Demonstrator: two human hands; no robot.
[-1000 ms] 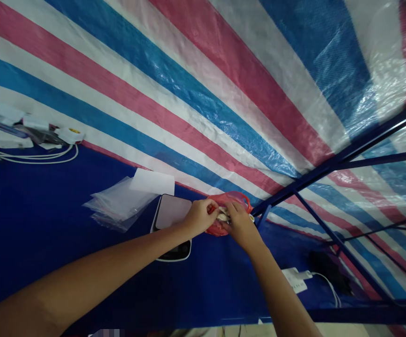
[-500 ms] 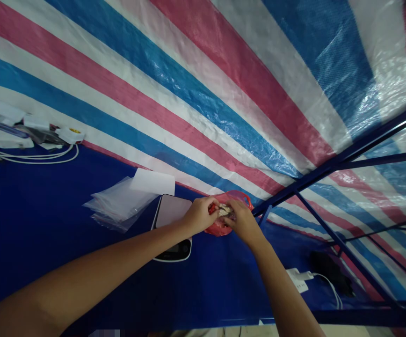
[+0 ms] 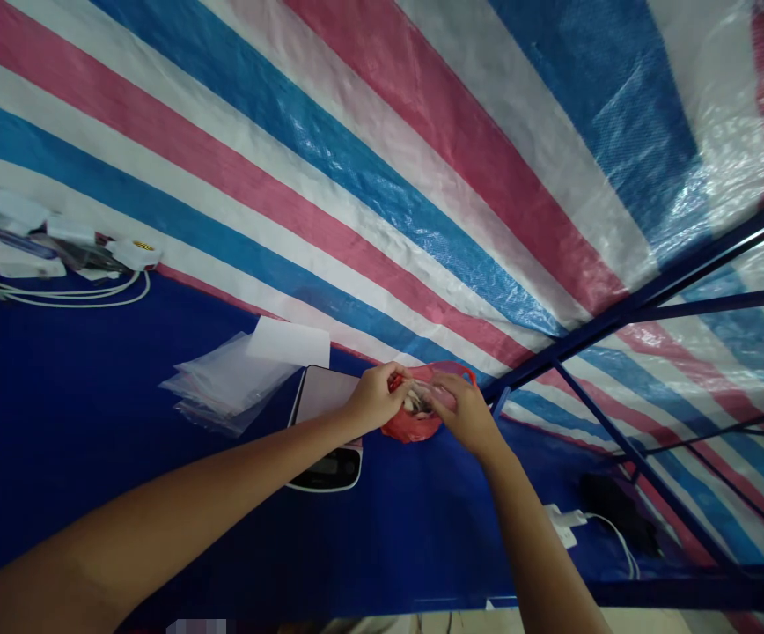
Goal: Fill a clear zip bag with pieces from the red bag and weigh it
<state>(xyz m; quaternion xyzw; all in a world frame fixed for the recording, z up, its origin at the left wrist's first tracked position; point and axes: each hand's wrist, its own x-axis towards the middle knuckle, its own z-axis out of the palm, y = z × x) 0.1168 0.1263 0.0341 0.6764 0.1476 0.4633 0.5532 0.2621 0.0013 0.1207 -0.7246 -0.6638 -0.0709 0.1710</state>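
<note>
A red plastic bag (image 3: 414, 427) lies on the blue table cover against the striped tarp. My left hand (image 3: 374, 398) pinches the bag's left edge, fingers closed on it. My right hand (image 3: 465, 412) grips the bag's right edge near its handle loop and holds the mouth apart. Small pale items (image 3: 416, 403) show inside the bag's mouth; I cannot make out what they are. A digital scale (image 3: 324, 416) with a pale platform sits just left of the bag, partly under my left wrist.
Clear plastic bags (image 3: 224, 384) and a white paper slip (image 3: 288, 342) lie left of the scale. White adapters and cables (image 3: 58, 264) crowd the far left. A white plug (image 3: 559, 521) with cord and a black object (image 3: 610, 497) sit at right, beside blue metal frame bars (image 3: 646, 304).
Both hands have spread a little and lifted the bag's edges, so its mouth has opened. The right hand moved slightly right and up. Nothing else has moved.
</note>
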